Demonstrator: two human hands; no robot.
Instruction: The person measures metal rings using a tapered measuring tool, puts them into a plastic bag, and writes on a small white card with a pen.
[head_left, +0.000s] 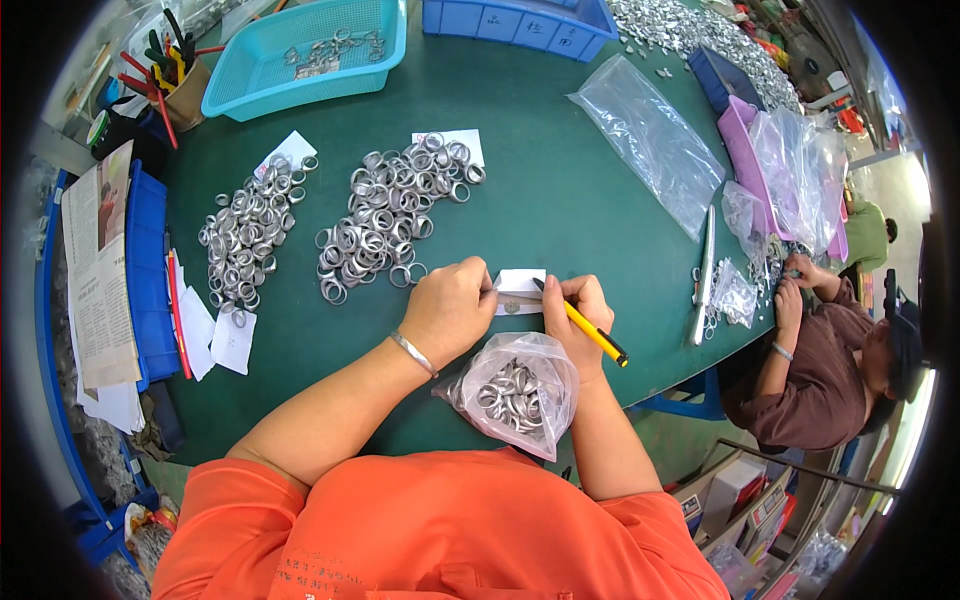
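Observation:
A small white paper slip (521,282), apparently folded, lies between my two hands over the green table. The closed fingers of my left hand (450,308) grip its left edge. My right hand (580,325) is at its right edge, thumb and fingers closed, with a yellow and black pen (597,338) held in it. The pen's dark tip points at the slip. Just below the hands stands an open clear plastic bag (553,375) with silver metal rings (512,392) inside. What my right fingertips press on the slip's far side is hidden.
Two heaps of silver rings (375,215) lie left on the green table (520,170), with paper slips. Behind are a turquoise basket (250,100) and a blue bin (520,35). A flat plastic bag (655,140) lies right. A co-worker (825,370) sits at the right edge.

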